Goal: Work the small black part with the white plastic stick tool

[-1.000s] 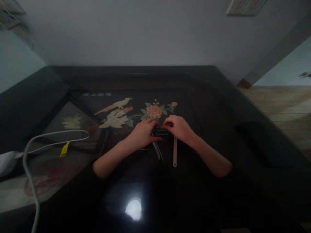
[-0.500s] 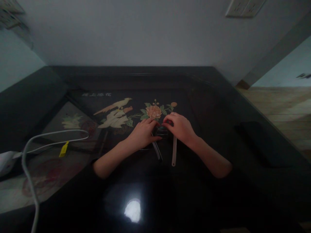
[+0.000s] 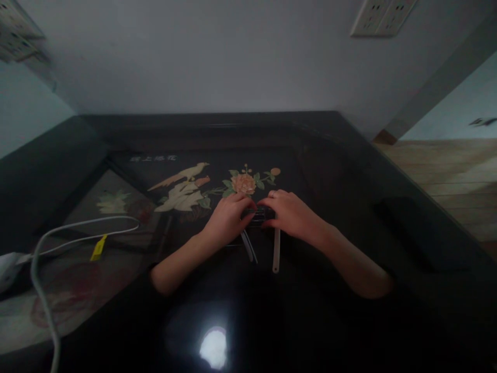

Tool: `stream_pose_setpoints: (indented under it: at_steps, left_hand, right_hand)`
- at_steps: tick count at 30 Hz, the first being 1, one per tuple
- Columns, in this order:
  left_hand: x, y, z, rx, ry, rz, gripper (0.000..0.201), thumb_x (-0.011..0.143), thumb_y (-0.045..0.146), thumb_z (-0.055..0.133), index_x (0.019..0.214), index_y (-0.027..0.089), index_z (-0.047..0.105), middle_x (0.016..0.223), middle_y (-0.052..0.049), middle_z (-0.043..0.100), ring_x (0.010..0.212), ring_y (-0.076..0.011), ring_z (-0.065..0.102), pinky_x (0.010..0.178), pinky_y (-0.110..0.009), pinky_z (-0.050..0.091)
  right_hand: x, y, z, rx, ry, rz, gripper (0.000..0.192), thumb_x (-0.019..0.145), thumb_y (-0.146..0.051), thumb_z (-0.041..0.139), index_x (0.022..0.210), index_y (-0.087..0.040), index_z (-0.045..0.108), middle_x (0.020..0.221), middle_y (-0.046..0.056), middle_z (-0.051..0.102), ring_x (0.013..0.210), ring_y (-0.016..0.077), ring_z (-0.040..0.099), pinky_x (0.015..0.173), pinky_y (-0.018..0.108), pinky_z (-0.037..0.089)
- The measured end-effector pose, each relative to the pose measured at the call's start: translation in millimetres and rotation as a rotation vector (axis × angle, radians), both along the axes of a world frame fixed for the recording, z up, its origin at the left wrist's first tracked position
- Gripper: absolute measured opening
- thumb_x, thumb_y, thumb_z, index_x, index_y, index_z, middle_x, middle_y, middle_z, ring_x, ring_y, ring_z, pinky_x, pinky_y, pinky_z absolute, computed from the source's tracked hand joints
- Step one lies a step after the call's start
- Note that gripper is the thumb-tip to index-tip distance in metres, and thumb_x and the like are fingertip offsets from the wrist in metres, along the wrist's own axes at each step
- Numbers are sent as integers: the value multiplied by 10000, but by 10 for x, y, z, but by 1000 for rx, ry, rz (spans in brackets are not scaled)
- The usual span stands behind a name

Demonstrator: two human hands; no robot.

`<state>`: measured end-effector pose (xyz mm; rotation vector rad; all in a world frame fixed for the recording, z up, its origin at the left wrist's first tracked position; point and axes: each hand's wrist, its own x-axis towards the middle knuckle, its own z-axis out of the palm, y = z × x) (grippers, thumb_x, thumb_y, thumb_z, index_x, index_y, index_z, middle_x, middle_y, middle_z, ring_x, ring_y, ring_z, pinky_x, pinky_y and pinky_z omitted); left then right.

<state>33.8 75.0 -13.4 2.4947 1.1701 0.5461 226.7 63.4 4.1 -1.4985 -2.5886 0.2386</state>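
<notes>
A small dark object with shiny pale lines (image 3: 257,215) lies between my hands on the black table; its kind is too dim to make out. My left hand (image 3: 230,215) is closed round its left side, thumb and fingertips bent in. From the right, my right hand (image 3: 289,211) curls its thumb and fingers about the other side. Below my left thumb a slim silvery tool with two narrow strips (image 3: 249,246) points toward me. A pale flat strip with a hole in its end (image 3: 276,253) lies under my right hand, its far end hidden.
The glossy black table (image 3: 330,171) bears an inlaid bird and flower picture. A white cable (image 3: 41,280) with a yellow tag (image 3: 98,247) loops at the left. A dark flat object (image 3: 423,233) lies at the right. A wall (image 3: 209,67) stands behind the table.
My right hand's pinch has opened out, and its thumb has come down along the object's right side. My left hand stays at the left side. The view has shifted slightly.
</notes>
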Motion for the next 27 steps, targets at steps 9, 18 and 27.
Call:
stream_pose_setpoints:
  at_steps: [9,18,27]
  left_hand:
    - [31,-25,-44,15,83,43,72,853,150,637,905,194,659,972,-72,663,940,-257,618,819,-389,471]
    - [85,-18,-72,12,100,77,39,850,175,651,886,189,648,947,-70,669,929,-259,619,826,-393,468]
    - [106,13,-104,6,108,75,39,862,207,664,871,192,629,936,-68,657,919,-257,617,812,-388,470]
  right_hand:
    - [-56,-10,-43,1,-46,-29,349,759,-340,821,1046,-176,709,1007,96,675,964,271,607,744,355,414]
    - [-74,-7,-29,-21,-29,-20,318,759,-303,822,1009,-151,695,997,100,671,960,266,617,744,357,433]
    - [-83,-17,-36,-27,-23,-25,305,758,-284,824,993,-150,684,1019,108,677,973,272,629,742,354,435]
